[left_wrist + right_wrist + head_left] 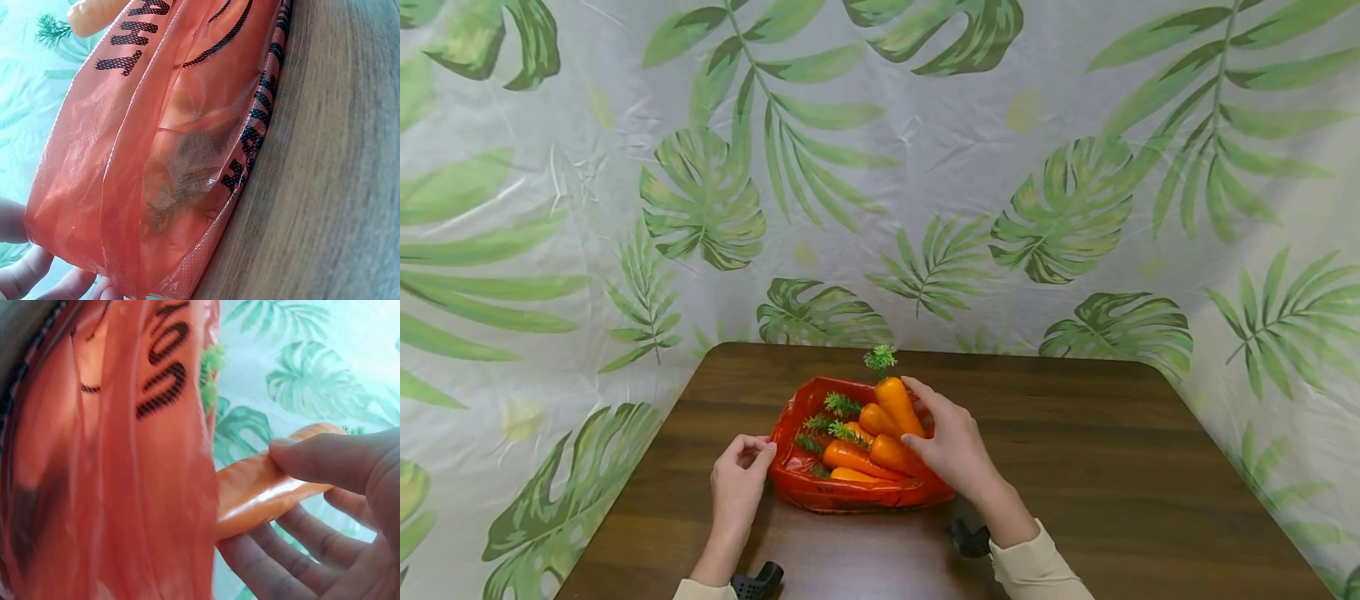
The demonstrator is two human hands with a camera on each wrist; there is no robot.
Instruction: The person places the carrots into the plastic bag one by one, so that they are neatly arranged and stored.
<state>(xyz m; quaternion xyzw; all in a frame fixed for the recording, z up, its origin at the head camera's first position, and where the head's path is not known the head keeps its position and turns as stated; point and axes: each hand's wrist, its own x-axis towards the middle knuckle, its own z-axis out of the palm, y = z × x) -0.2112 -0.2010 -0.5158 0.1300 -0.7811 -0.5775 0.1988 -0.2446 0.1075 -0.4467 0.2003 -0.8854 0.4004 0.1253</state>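
Observation:
A red plastic bag (865, 498) with black print stands on the table with its mouth spread wide. Several orange toy carrots (850, 457) with green leafy tops lie inside it. My right hand (958, 442) grips one carrot (895, 400) between thumb and fingers at the bag's right side. In the right wrist view this carrot (262, 494) leans out past the rim, its lower end hidden by the bag. My left hand (741, 479) pinches the bag's left edge. The left wrist view shows those fingertips at the corner of the bag (131, 162).
The dark wooden table (1112, 467) extends to both sides of the bag and behind it. A leaf-patterned curtain (940, 142) hangs beyond the far table edge. Black devices (758, 581) sit at both wrists, by the light sleeves.

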